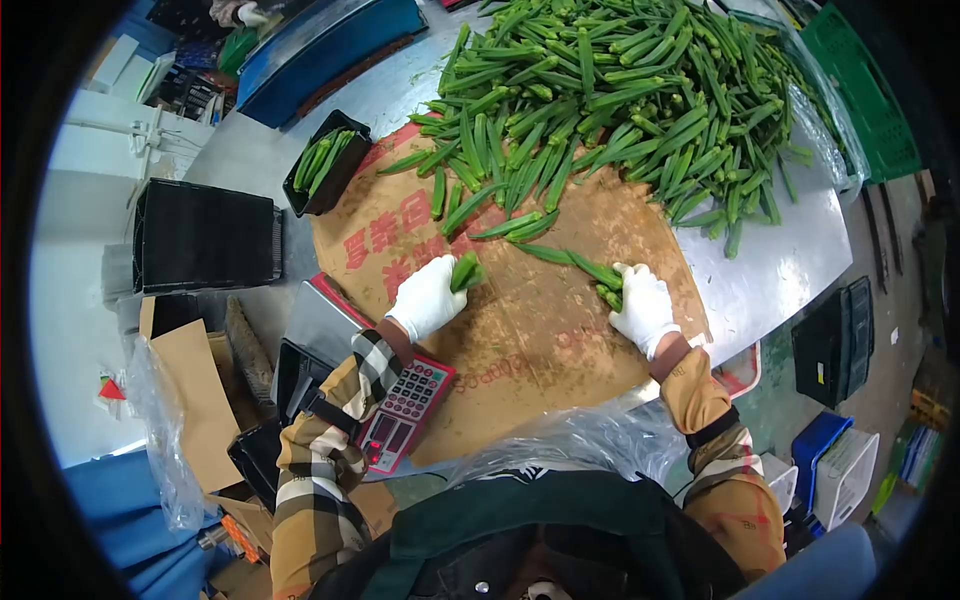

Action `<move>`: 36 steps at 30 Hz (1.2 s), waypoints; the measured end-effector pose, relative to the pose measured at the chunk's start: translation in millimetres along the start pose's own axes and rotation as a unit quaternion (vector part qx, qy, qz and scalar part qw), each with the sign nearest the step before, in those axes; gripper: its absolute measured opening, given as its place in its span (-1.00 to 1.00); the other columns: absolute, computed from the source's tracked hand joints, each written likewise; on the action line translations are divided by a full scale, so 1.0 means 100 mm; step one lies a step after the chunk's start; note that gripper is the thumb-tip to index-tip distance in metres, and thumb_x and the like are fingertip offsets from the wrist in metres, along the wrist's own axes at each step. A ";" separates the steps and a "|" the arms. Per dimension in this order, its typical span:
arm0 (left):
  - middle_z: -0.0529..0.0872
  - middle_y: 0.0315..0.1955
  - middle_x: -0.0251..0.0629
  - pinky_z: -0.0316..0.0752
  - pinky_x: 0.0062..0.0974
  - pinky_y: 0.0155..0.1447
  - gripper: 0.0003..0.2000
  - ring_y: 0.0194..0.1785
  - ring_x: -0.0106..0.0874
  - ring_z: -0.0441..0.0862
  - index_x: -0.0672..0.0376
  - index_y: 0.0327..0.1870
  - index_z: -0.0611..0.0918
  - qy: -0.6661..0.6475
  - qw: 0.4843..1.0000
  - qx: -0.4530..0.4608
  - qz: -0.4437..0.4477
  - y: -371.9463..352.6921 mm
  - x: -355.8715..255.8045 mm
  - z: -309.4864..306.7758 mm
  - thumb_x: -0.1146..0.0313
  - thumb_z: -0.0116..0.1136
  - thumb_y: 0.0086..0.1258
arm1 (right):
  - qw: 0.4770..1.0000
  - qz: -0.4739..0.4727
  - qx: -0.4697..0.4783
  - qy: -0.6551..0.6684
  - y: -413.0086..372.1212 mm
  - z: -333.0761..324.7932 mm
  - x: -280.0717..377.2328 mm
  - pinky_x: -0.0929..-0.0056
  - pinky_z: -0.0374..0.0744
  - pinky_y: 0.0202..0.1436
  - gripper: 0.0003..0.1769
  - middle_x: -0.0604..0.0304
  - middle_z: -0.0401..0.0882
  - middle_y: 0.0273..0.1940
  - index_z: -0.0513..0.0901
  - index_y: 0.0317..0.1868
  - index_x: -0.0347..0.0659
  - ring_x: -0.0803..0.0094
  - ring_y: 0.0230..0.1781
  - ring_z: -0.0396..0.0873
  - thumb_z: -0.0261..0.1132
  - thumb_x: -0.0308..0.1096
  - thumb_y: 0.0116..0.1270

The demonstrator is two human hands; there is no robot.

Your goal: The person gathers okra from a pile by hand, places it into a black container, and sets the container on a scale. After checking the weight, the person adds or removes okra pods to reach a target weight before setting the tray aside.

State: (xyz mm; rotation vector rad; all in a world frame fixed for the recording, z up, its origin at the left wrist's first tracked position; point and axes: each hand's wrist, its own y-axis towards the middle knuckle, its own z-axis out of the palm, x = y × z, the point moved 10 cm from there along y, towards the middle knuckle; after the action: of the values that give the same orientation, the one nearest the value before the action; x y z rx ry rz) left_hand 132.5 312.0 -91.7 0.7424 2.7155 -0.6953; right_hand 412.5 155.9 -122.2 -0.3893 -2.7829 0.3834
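Okra heap [620, 90] lies behind the cardboard sheet [540, 340] — tray [327, 162] at its left, scale [405, 405] at its near-left corner.

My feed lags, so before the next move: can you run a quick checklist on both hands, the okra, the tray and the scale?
1. Left hand grips the left bunch of okra: ok.
2. Right hand grips the right bunch: ok.
3. Loose pods lie on the cardboard just ahead of both hands: ok.
4. Black tray has room beside its pods: ok.
5. Scale display readable: cannot tell.
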 end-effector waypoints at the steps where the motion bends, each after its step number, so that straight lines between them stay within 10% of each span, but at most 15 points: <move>1: 0.74 -0.12 0.07 0.58 -0.05 0.09 -0.62 0.05 0.08 0.68 0.15 0.09 0.58 -0.080 0.996 -0.011 -0.040 -0.01 0.02 0.00 0.20 0.32 0.33 | 1.000 0.008 0.002 0.016 -0.06 0.01 -0.04 0.12 0.54 0.11 -0.16 -0.05 0.55 0.04 0.50 0.37 -0.16 0.03 0.04 0.61 0.55 -0.20 0.03; 5: 0.75 -0.15 0.00 0.61 -0.06 0.00 -0.69 -0.01 0.07 0.70 0.08 0.10 0.57 -0.147 0.986 -0.076 0.024 0.14 -0.61 -0.15 0.25 0.25 0.39 | 0.994 0.059 0.020 0.093 -0.19 0.02 -0.15 0.09 0.60 0.16 -0.19 -0.11 0.55 0.11 0.51 0.37 -0.14 -0.05 0.06 0.64 0.53 -0.22 0.05; 9: 0.66 -0.24 -0.11 0.56 -0.12 -0.05 -0.77 -0.11 -0.02 0.64 0.06 -0.05 0.61 -0.036 0.942 -0.197 0.271 0.22 -1.50 0.03 0.34 0.25 0.28 | 0.986 0.091 0.021 0.138 -0.25 0.11 -0.14 0.10 0.63 0.21 -0.18 -0.13 0.55 0.16 0.51 0.38 -0.10 -0.07 0.12 0.64 0.53 -0.22 0.05; 15: 0.64 -0.22 -0.12 0.53 -0.12 0.04 -0.83 -0.06 -0.07 0.60 0.12 -0.15 0.62 0.050 0.966 -0.133 0.216 0.37 -1.68 0.48 0.45 0.20 0.24 | 0.991 0.115 0.030 0.054 -0.40 0.07 -0.25 0.14 0.65 0.12 0.09 -0.18 0.55 0.13 0.26 0.58 -0.23 -0.01 0.05 0.68 0.53 -0.21 0.02; 19: 0.69 -0.14 -0.06 0.57 -0.08 0.04 -0.64 -0.03 -0.02 0.65 0.12 0.03 0.60 0.007 0.974 -0.211 0.087 0.47 -1.21 -0.29 0.49 0.30 0.18 | 0.990 0.092 0.100 0.023 -0.55 -0.01 -0.35 0.15 0.68 0.00 0.20 -0.16 0.63 -0.05 0.13 0.62 -0.33 -0.03 -0.12 0.72 0.54 -0.20 -0.01; 21: 0.68 -0.29 -0.03 0.60 -0.06 -0.01 -0.75 -0.15 0.03 0.66 0.13 -0.08 0.62 -0.032 0.927 -0.364 0.081 0.49 -0.89 -0.72 0.44 0.29 0.21 | 0.992 0.066 0.098 0.043 -0.61 -0.12 -0.39 0.14 0.69 0.00 0.10 -0.19 0.67 -0.07 0.28 0.56 -0.30 -0.06 -0.10 0.73 0.53 -0.21 -0.02; 27: 0.74 -0.20 -0.06 0.61 -0.09 0.02 -0.68 -0.04 -0.01 0.69 0.12 -0.04 0.63 0.072 0.975 -0.210 0.003 0.88 -0.25 -0.42 0.30 0.46 0.23 | 0.992 0.065 0.053 0.094 -0.58 -0.49 -0.40 0.15 0.69 0.04 -0.21 -0.19 0.72 -0.04 0.57 0.33 -0.29 -0.05 -0.08 0.75 0.48 -0.27 0.01; 32: 0.76 -0.24 -0.08 0.62 -0.09 0.00 -0.70 -0.04 -0.02 0.72 0.11 -0.08 0.67 0.025 0.969 -0.243 -0.024 0.74 -0.33 -0.47 0.29 0.48 0.22 | 0.977 0.027 0.105 0.186 -0.55 -0.45 -0.15 0.12 0.66 0.05 0.29 -0.22 0.71 -0.01 -0.16 0.70 -0.20 -0.12 -0.05 0.72 0.49 -0.35 0.07; 36: 0.73 -0.23 -0.08 0.61 -0.08 -0.02 -0.79 -0.06 0.00 0.69 0.08 -0.14 0.68 -0.007 0.972 -0.225 0.072 0.65 -0.86 -0.31 0.38 0.36 0.21 | 0.944 0.055 0.072 0.316 -0.48 -0.68 -0.04 0.16 0.64 0.17 0.16 -0.19 0.69 0.13 0.04 0.68 -0.18 -0.09 0.06 0.70 0.46 -0.38 0.08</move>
State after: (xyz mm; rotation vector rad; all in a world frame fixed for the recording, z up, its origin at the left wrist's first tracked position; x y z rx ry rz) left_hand 236.6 341.4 -60.2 0.7977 2.6246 -0.0436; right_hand 428.1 124.6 -46.4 -0.5247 -2.1015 0.3982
